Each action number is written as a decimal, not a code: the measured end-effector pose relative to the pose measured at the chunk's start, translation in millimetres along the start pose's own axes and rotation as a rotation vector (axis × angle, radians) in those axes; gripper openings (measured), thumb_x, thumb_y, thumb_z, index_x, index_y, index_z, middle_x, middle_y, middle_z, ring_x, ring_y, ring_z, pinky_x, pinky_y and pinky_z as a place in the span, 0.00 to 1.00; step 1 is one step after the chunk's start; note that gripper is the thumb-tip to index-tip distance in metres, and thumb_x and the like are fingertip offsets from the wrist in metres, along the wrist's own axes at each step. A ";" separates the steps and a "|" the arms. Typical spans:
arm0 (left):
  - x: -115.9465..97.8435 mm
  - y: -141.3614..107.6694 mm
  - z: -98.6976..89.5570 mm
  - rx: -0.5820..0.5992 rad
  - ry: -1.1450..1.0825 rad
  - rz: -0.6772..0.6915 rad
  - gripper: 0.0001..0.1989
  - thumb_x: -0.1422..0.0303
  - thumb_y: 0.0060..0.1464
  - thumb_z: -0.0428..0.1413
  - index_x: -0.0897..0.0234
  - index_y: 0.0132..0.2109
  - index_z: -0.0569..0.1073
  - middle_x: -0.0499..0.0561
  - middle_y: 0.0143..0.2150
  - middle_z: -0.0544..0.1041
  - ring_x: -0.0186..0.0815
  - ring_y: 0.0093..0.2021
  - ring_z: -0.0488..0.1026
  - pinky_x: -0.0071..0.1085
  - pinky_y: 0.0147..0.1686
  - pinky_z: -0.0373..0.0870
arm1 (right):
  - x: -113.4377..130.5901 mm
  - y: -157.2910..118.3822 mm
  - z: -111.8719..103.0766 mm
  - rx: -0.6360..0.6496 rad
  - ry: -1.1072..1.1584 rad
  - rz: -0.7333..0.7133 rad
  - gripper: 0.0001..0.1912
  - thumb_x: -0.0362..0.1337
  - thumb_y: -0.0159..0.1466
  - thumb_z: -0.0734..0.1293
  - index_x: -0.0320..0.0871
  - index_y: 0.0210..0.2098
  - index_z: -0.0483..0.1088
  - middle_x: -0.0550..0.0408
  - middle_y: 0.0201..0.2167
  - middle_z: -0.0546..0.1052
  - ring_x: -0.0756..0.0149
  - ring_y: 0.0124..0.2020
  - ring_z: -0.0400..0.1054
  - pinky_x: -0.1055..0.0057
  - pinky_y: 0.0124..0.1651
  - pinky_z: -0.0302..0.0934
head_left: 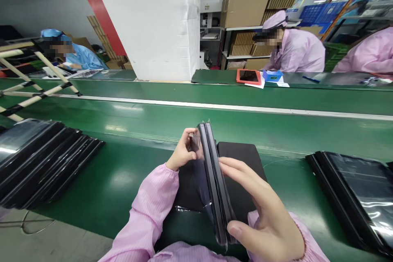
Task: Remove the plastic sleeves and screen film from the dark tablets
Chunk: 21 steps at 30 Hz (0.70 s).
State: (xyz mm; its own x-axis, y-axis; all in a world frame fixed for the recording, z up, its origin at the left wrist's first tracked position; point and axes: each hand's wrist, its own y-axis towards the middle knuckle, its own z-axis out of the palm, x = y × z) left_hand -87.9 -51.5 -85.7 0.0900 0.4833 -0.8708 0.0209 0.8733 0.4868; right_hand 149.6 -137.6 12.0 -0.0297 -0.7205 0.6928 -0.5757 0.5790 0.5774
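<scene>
Right now my left hand [183, 151] is curled, its fingers [188, 141] pinching the top end of two black film-wrapped slabs [211, 172] that stand on edge, pressed face to face, straight ahead at 12 o'clock. My right hand [264, 213] sits at 4 o'clock, its fingers [242, 176] lying close together against the slabs' side and its thumb [242, 233] near their lower end (exactly what the slabs are, I can't tell from this angle). Loose clear film [196, 198] hangs beside them over a flat black pad [239, 163] on the green conveyor belt [132, 118]. More film-wrapped black slabs lie stacked at 9 o'clock [39, 161] and 3 o'clock [346, 196]. Beyond the belt, a co-worker in a pink smock [294, 49] works at 1 o'clock, and another in blue [76, 53] at 10 o'clock.
</scene>
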 end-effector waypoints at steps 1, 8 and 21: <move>1.5 -0.2 -0.5 0.006 -0.012 0.006 0.35 0.49 0.39 0.72 0.60 0.49 0.70 0.51 0.44 0.72 0.39 0.42 0.69 0.35 0.45 0.65 | 0.3 -0.5 -0.7 0.002 -0.002 0.004 0.34 0.46 0.68 0.67 0.48 0.70 0.57 0.47 0.67 0.65 0.53 0.68 0.61 0.63 0.68 0.60; 4.4 -0.8 -0.5 0.059 -0.032 0.095 0.35 0.47 0.36 0.72 0.59 0.47 0.71 0.50 0.42 0.72 0.39 0.40 0.69 0.34 0.43 0.65 | 4.4 -0.4 -0.7 0.010 0.069 0.019 0.33 0.45 0.68 0.66 0.49 0.70 0.56 0.47 0.64 0.66 0.52 0.63 0.64 0.61 0.63 0.64; -6.7 -0.5 3.6 0.048 0.016 0.053 0.34 0.46 0.36 0.72 0.60 0.44 0.72 0.52 0.42 0.73 0.41 0.42 0.70 0.36 0.43 0.67 | 2.4 -0.2 0.3 0.023 0.091 0.016 0.35 0.47 0.68 0.66 0.51 0.71 0.55 0.49 0.62 0.65 0.52 0.63 0.62 0.61 0.63 0.62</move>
State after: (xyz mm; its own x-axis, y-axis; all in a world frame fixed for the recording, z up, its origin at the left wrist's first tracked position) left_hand -84.9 -55.4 -79.9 0.0764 0.5304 -0.8443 0.0645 0.8424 0.5350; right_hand 149.4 -139.6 13.4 0.0351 -0.6730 0.7388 -0.5943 0.5803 0.5568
